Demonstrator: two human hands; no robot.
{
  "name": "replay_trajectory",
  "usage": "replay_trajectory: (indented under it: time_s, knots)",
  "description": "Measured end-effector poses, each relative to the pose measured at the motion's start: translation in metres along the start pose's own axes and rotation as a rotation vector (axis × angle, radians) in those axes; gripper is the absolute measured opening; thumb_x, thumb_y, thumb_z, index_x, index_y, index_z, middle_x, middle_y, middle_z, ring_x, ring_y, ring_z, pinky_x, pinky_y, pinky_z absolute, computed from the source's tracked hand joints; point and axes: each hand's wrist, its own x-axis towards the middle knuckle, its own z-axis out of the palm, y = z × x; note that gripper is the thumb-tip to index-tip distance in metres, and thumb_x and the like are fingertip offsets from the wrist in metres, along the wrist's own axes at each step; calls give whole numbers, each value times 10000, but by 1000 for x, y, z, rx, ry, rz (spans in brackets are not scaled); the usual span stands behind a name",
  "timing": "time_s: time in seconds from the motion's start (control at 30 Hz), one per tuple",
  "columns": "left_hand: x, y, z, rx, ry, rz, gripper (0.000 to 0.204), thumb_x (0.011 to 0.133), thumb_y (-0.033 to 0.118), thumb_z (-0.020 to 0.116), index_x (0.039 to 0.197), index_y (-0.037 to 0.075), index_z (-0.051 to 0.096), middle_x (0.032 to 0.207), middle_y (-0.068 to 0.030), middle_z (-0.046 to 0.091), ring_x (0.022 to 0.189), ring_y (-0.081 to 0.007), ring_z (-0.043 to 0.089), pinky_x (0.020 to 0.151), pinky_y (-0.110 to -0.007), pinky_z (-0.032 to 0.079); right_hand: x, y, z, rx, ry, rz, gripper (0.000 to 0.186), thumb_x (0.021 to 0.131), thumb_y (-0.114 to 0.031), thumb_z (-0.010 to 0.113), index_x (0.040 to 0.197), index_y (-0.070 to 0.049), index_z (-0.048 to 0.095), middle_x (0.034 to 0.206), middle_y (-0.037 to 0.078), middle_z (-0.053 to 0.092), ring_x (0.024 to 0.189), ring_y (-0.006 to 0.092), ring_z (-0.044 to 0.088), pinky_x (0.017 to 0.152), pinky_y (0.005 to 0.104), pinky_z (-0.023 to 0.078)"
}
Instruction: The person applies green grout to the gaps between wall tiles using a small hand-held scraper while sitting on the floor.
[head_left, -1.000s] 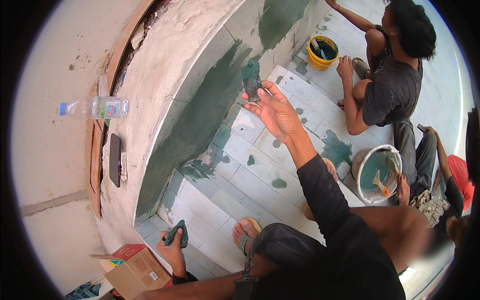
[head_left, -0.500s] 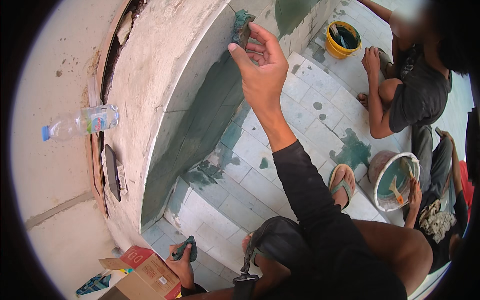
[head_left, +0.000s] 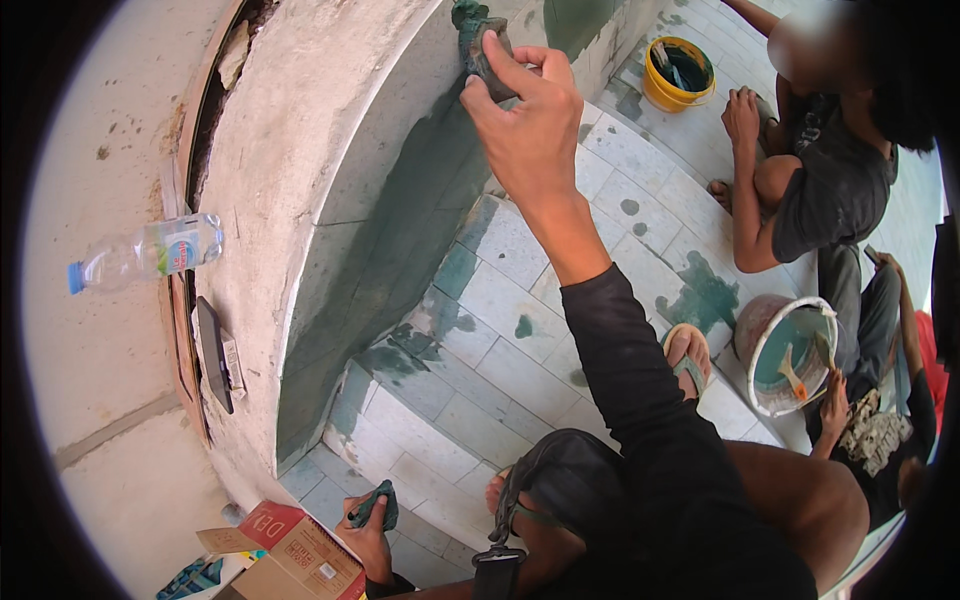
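My right hand [head_left: 530, 120] reaches up to the curved tiled wall [head_left: 345, 235] and pinches a small flat grey spreader [head_left: 490, 58]. Green paste [head_left: 467, 22] clings along the spreader's edge, at the top of the wall's face. Wet dark green paste coats much of the wall below it. Down at the lower left, my left hand [head_left: 370, 535] is closed around a dark green lump [head_left: 377, 503], which looks like paste, though its exact kind is unclear.
Green-spotted tiled steps [head_left: 520, 350] lie below. A plastic bottle [head_left: 150, 250] and phone [head_left: 212, 352] rest on the ledge. An open cardboard box [head_left: 300, 555] is by my left hand. Right: a yellow bucket [head_left: 680, 98], a white bucket with brushes [head_left: 760, 365], two people nearby.
My right hand has turned, and the spreader now shows more of its flat face, with the paste on it slightly higher and farther left. My left hand keeps its hold on the lump.
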Motion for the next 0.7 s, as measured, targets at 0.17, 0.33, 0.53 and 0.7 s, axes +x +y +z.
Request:
replay_trajectory:
  time_s: [0.17,0.33,0.53,0.7]
  knots:
    - [-2,13,2,-27,-13,-50,155,851,-23,810,992,-82,784,931,-94,694,861,-165,665,777,-279,538,6,7,-23,-234,-116,-59,447,836,-180,755,1260,-39,767,1078,187,614,922,267,626,772,413,546]
    - [-2,13,2,-40,-33,-63,160,848,-26,811,998,-75,790,940,-104,702,862,-169,665,783,-280,533,15,-18,-22,191,-34,255,466,839,-193,753,1269,-14,754,981,156,611,822,245,619,753,370,520]
    - [-7,19,4,-55,-16,-88,165,846,-24,819,1001,-72,792,921,-93,690,855,-163,654,780,-279,527,8,-37,-4,190,20,203,453,824,-169,760,1240,11,758,969,147,600,775,223,603,711,356,511]
    - [-6,12,1,-43,-24,-59,163,845,-22,824,996,-71,793,914,-86,686,843,-159,647,770,-275,525,-1,-36,-17,156,-62,201,436,822,-159,765,1213,35,762,978,147,607,738,213,600,710,354,517]
